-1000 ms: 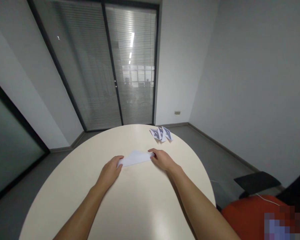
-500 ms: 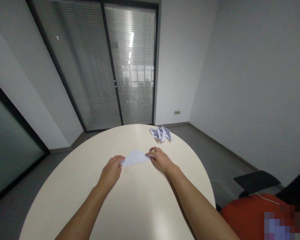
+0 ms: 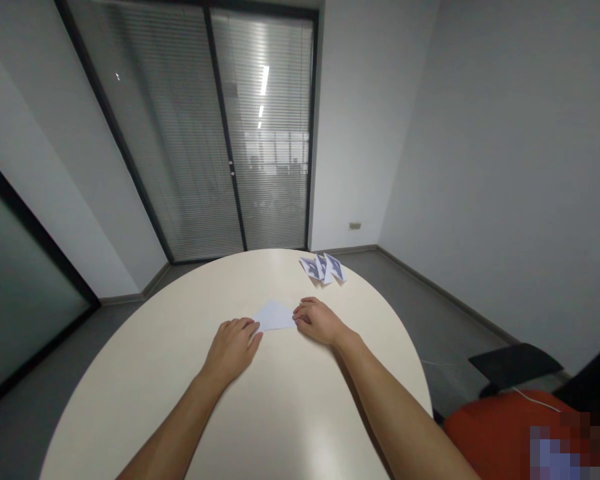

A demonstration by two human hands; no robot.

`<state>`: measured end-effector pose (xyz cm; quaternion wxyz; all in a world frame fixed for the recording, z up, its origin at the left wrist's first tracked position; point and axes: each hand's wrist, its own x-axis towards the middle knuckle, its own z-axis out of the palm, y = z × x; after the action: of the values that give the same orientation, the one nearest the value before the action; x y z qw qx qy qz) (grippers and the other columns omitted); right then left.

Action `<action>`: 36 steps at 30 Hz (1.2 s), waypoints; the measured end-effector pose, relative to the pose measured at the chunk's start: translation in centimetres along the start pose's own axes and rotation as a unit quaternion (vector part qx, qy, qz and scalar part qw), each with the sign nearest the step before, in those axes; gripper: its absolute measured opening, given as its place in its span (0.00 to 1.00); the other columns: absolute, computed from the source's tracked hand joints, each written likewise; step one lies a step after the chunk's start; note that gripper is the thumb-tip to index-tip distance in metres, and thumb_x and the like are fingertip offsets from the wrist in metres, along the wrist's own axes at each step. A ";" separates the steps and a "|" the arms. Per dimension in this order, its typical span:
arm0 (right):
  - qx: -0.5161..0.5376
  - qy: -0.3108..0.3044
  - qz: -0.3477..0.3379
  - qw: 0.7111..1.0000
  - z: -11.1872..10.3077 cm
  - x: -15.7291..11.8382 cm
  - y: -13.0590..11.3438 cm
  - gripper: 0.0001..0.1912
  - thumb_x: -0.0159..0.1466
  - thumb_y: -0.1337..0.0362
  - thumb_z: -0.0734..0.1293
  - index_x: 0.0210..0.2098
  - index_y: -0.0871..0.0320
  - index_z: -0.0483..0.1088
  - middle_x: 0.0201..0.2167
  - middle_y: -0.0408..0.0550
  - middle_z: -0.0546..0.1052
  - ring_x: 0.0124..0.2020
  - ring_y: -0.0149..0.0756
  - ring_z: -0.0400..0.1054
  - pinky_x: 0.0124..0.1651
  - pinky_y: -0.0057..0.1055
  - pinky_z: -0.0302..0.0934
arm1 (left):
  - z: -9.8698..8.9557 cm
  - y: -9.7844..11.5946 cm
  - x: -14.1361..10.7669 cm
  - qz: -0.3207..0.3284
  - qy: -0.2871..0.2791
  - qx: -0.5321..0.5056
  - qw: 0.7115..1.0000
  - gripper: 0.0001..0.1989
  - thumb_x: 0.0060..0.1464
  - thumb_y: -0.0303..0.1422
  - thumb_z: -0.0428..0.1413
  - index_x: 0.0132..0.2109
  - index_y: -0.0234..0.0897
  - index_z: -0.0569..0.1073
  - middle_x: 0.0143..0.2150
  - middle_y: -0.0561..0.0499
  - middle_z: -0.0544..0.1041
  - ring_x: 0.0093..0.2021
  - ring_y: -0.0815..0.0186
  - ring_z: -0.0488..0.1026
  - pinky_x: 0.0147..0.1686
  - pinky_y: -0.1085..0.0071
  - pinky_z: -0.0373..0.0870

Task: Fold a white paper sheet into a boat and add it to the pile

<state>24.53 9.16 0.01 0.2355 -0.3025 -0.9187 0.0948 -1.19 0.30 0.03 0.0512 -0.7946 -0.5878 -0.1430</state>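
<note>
A small sheet of white paper (image 3: 274, 315), folded into a roughly triangular shape, lies flat on the table between my two hands. Its point faces away from me and its straight edge faces me. My left hand (image 3: 234, 348) holds the paper's left corner under its fingertips, with the thumb close to the near edge. At the right corner, the curled fingers and thumb of my right hand (image 3: 319, 321) close on the paper. Both corners are hidden by the fingers. Beyond my right hand lie several folded paper pieces (image 3: 323, 269) with dark printed patches, overlapping one another.
The round cream table (image 3: 180, 333) fills the space before me. To the right stands an office chair with a red seat (image 3: 490, 420) and a black armrest (image 3: 515, 367). Behind the table are a glass door with blinds (image 3: 270, 200) and a white wall (image 3: 360, 133).
My left hand has slid right and turned, covering more of the paper's left side. My right hand has shifted only slightly, its fingers more curled over the right corner.
</note>
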 end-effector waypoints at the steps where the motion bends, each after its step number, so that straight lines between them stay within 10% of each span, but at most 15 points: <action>1: 0.009 -0.001 -0.001 1.000 0.0 0.0 0.0 0.12 0.61 0.72 0.64 0.36 0.57 0.80 0.40 0.48 0.83 0.45 0.38 0.74 0.66 0.41 0.53 | 0.0 0.2 0.0 -0.002 0.000 0.003 1.000 0.18 0.68 0.37 0.48 0.56 0.37 0.78 0.54 0.42 0.79 0.53 0.54 0.75 0.55 0.57 0.66; 11: 0.169 -0.061 0.006 0.984 1.0 -0.1 -0.1 0.10 0.56 0.69 0.71 0.37 0.55 0.83 0.38 0.47 0.82 0.36 0.34 0.73 0.41 0.27 0.65 | 1.0 -0.3 -0.1 -0.024 -0.001 0.000 1.000 0.21 0.69 0.40 0.47 0.56 0.37 0.78 0.59 0.39 0.76 0.61 0.51 0.70 0.62 0.54 0.61; 31: 0.153 -0.054 0.051 0.985 0.4 -0.8 0.8 0.07 0.57 0.68 0.71 0.33 0.55 0.83 0.47 0.50 0.80 0.42 0.37 0.73 0.44 0.29 0.65 | 1.8 -0.6 -0.2 0.000 -0.019 -0.078 0.997 0.20 0.68 0.40 0.48 0.57 0.38 0.77 0.63 0.41 0.73 0.65 0.54 0.67 0.65 0.53 0.60; 36: 0.120 -0.016 0.038 0.992 0.5 -0.7 0.4 0.20 0.57 0.68 0.71 0.50 0.57 0.79 0.47 0.52 0.80 0.48 0.42 0.72 0.53 0.35 0.64 | 1.9 -0.6 -0.5 0.028 -0.039 -0.122 0.991 0.17 0.67 0.39 0.51 0.54 0.37 0.77 0.65 0.41 0.71 0.68 0.52 0.63 0.67 0.51 0.59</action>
<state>25.02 9.03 -0.79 0.2516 -0.3056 -0.8921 0.2180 -1.54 0.46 -1.98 -0.0650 -0.8163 -0.5447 -0.1811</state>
